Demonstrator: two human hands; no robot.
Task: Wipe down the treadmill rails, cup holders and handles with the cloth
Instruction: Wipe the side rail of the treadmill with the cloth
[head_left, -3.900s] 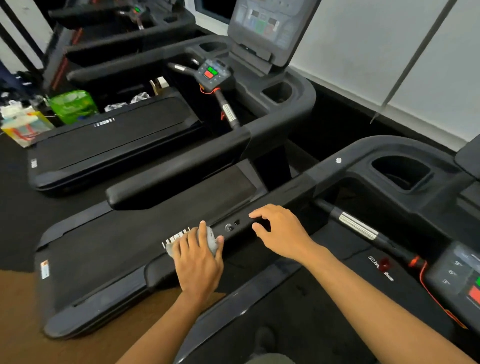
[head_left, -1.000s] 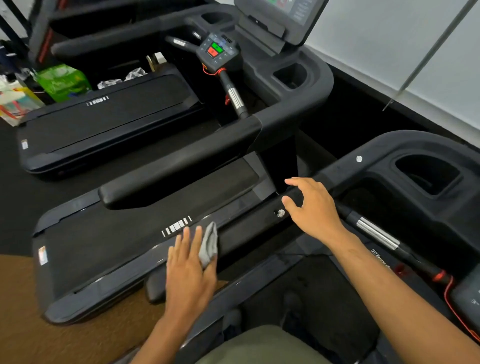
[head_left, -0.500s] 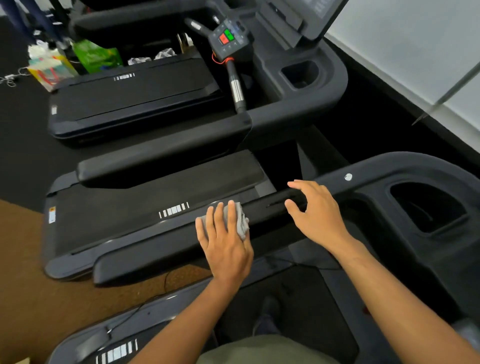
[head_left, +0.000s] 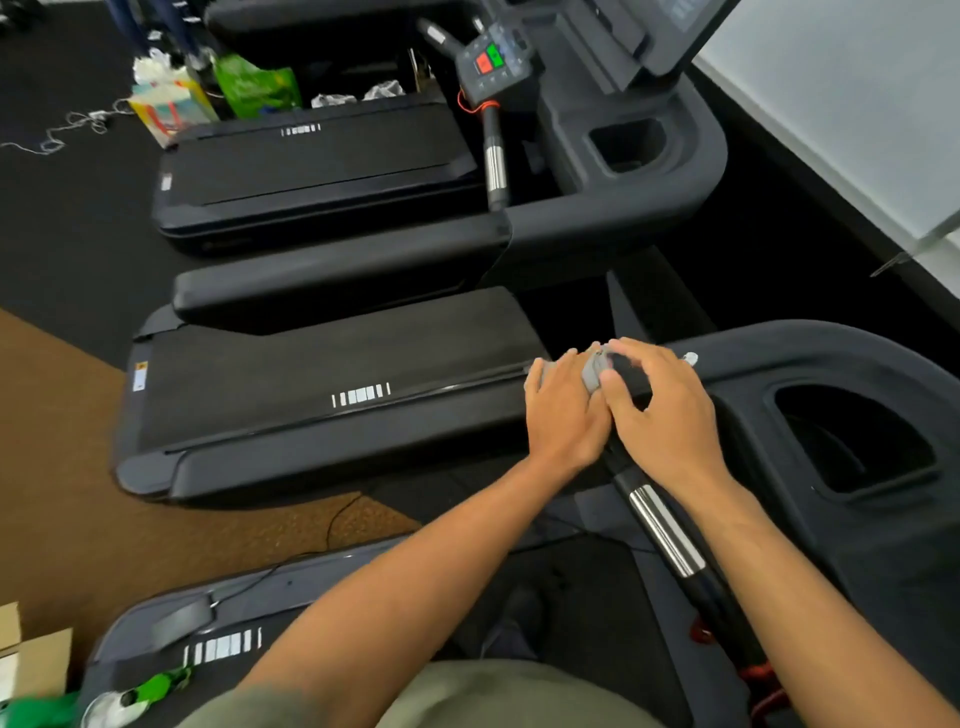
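Wiping where the rail meets the console; most of this treadmill (head_left: 779, 353) looks left to do.
The left rail (head_left: 322, 457) seems mid-wipe. The cup holder (head_left: 852, 441) at right and the chrome-banded handle (head_left: 665, 530) look untouched. The left hand (head_left: 563, 410) presses the grey cloth (head_left: 592, 371) flat onto the rail. The right hand (head_left: 660, 410) curls against the cloth; I cannot tell if it is pinching.

Both arms fwd, L hand (head_left: 566, 415) flat, R hand (head_left: 661, 410) pinching cloth (head_left: 592, 371)
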